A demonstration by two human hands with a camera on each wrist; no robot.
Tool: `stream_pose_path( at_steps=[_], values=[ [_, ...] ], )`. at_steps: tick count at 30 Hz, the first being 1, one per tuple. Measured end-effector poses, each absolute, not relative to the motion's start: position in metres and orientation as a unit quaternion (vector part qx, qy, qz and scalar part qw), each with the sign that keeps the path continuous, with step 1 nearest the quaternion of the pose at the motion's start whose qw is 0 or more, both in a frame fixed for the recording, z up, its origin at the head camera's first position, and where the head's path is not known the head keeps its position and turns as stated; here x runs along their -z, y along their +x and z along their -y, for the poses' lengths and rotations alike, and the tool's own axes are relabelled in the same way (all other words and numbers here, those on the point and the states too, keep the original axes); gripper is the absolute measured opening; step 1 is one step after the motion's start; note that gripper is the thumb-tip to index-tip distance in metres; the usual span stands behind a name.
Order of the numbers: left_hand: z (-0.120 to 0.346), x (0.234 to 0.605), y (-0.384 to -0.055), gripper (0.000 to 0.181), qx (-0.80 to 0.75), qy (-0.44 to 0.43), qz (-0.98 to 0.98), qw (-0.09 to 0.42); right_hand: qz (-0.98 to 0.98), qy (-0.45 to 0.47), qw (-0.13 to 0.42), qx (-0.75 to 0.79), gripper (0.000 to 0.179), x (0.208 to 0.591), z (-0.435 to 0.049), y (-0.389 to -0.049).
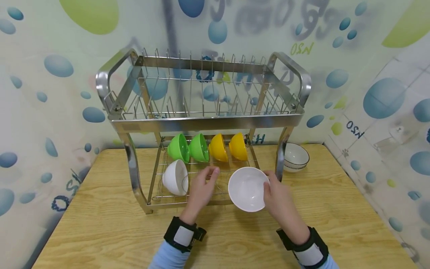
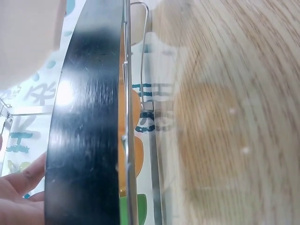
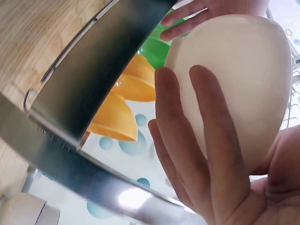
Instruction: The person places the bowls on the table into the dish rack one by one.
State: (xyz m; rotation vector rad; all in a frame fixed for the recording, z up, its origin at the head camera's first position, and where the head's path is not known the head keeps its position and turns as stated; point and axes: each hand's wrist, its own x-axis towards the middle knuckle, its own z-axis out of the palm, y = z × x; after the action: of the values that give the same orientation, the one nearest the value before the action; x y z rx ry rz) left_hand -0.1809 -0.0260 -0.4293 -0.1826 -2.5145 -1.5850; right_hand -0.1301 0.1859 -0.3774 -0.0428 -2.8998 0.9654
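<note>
My right hand (image 1: 280,198) grips a white bowl (image 1: 246,189) by its right side, thumb at the rim. The bowl is held up at the front of the dish rack's lower tier, its inside facing the head camera. In the right wrist view, several fingers (image 3: 218,126) spread along the bowl's outside. To the left of that bowl is my left hand (image 1: 201,188), its fingers loosely bent and holding nothing. Another white bowl (image 1: 175,178) stands tilted on its side on the lower tier. Behind it are two green bowls (image 1: 178,148) and two yellow bowls (image 1: 218,147), also tilted in a row.
The two-tier metal dish rack (image 1: 208,123) stands against a patterned wall. Its upper tier has upright wires, and curved legs (image 1: 283,153) flank the lower tier. White dark-rimmed bowls (image 1: 296,155) are stacked on the wooden table (image 1: 336,209) right of the rack.
</note>
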Motion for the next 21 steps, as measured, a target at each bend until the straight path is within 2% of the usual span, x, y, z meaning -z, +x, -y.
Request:
stream_pose_path(
  at_steps=[7, 15, 21],
  values=[
    [0.024, 0.428, -0.181, 0.047, 0.548, -0.06, 0.833, 0.056, 0.946, 0.01, 0.05, -0.319, 0.031, 0.382, -0.176, -0.138],
    [0.025, 0.428, -0.181, 0.052, 0.562, -0.058, 0.825, 0.023, 0.945, 0.001, 0.025, -0.327, 0.033, 0.387, -0.168, -0.145],
    [0.025, 0.425, -0.18, 0.049, 0.547, -0.061, 0.834, 0.029, 0.94, -0.007, 0.014, -0.341, 0.033, 0.388, -0.163, -0.152]
  ],
)
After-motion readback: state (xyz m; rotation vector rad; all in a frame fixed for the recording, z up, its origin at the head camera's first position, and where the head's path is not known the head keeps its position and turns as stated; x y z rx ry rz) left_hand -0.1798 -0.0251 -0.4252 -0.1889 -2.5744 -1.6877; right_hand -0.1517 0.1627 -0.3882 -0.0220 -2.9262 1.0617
